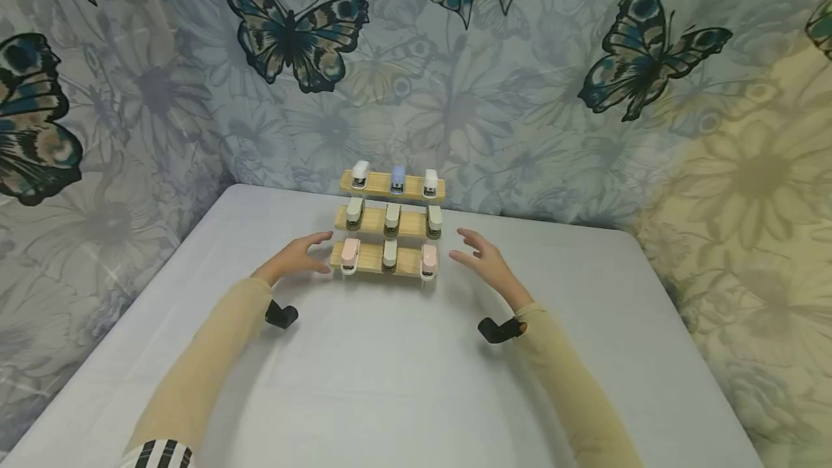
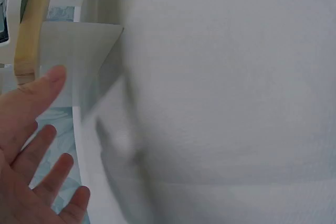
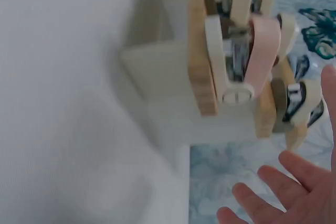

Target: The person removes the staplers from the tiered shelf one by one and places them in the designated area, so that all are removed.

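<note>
A three-step display rack with wooden shelves (image 1: 370, 257) stands toward the back of the table, holding several small staplers in rows. Pink staplers (image 1: 429, 258) sit at both ends of the front shelf, with a cream stapler (image 1: 390, 254) between them. On the top shelf a blue stapler (image 1: 398, 178) stands between two white ones. My left hand (image 1: 295, 255) is beside the rack's left end, fingers spread, thumb close to the shelf end (image 2: 26, 61). To the right of the rack my right hand (image 1: 486, 262) reaches inward with fingers apart, holding nothing.
A white cloth covers the table (image 1: 390, 381). Butterfly-patterned fabric (image 1: 455, 107) hangs behind and along both sides. Dark wrist camera mounts (image 1: 500, 329) stick out below each wrist. The rack's white side panel (image 3: 157, 72) slopes down to the tabletop.
</note>
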Tool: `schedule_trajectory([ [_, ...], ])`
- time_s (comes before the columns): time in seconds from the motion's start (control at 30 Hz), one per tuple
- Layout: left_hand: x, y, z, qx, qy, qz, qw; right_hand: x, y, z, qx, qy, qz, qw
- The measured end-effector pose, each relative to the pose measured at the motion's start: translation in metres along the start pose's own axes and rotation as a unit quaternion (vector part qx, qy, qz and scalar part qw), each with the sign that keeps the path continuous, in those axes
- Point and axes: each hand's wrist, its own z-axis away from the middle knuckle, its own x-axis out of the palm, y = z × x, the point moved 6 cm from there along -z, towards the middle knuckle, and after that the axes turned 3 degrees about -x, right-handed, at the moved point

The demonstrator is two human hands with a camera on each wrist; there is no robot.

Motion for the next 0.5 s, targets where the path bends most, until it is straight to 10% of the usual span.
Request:
schedule_trajectory([
  [0.23, 0.012, -0.001, -0.003, 0.068, 0.002, 0.082, 0.9943, 0.025, -0.001, -0.001, 0.001, -0.019, -0.084, 0.9962],
  [0.5, 0.03, -0.013, 0.004, 0.036, -0.005, 0.219, 0.9751, 0.042, 0.005, 0.0, -0.004, -0.021, -0.147, 0.989],
])
